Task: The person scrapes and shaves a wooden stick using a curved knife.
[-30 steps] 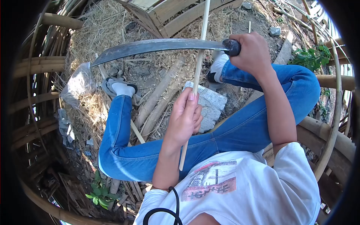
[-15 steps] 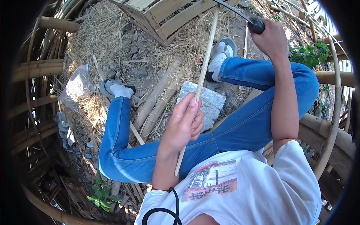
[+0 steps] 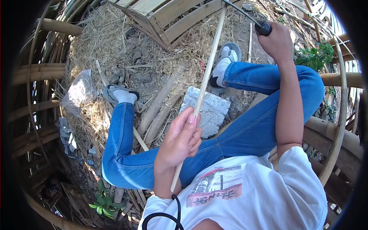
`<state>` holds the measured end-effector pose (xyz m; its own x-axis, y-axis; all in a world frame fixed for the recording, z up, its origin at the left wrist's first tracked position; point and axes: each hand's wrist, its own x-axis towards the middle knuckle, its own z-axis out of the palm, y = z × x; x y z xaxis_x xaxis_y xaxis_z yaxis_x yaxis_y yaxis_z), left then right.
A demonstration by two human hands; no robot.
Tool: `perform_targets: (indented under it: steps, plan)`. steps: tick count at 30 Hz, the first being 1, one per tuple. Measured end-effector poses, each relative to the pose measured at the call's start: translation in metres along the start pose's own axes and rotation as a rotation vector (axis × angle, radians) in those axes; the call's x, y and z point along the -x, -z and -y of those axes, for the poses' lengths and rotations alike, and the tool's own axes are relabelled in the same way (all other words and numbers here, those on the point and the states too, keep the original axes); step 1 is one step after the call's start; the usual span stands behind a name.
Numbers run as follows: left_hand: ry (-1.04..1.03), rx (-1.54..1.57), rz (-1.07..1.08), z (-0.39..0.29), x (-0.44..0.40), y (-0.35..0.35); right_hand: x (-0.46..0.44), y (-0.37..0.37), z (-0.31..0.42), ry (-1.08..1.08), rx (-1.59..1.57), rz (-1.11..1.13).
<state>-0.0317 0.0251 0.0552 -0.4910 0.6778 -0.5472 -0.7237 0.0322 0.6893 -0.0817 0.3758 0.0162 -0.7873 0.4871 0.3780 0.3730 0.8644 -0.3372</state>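
Note:
My left hand (image 3: 178, 140) is closed around the lower part of a long, pale bamboo strip (image 3: 209, 65). The strip slants up and away from my lap, its near end by my left forearm. My right hand (image 3: 276, 42) grips the dark handle of a sickle (image 3: 263, 28), out beyond my right knee. Its thin curved blade reaches left to the strip's far end at the top edge of the view. The blade appears to meet the strip there, but its tip is out of sight.
A grey stone block (image 3: 209, 111) lies between my legs, beside bamboo poles (image 3: 161, 101). A slatted wooden crate (image 3: 168, 23) stands ahead on straw-covered ground. Clear plastic (image 3: 80, 90) lies at the left. Bamboo railings (image 3: 341, 138) curve round both sides.
My left hand has drawn slightly down and left toward my body, and the strip's near end has moved with it. The right hand with the sickle is almost unchanged.

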Motion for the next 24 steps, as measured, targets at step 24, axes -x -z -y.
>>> perform_targets:
  steps: [24]
  plan:
    - [-0.407, -0.516, -0.256, 0.038, -0.033, 0.007, 0.018, -0.013, 0.026, 0.066, -0.06, 0.047]
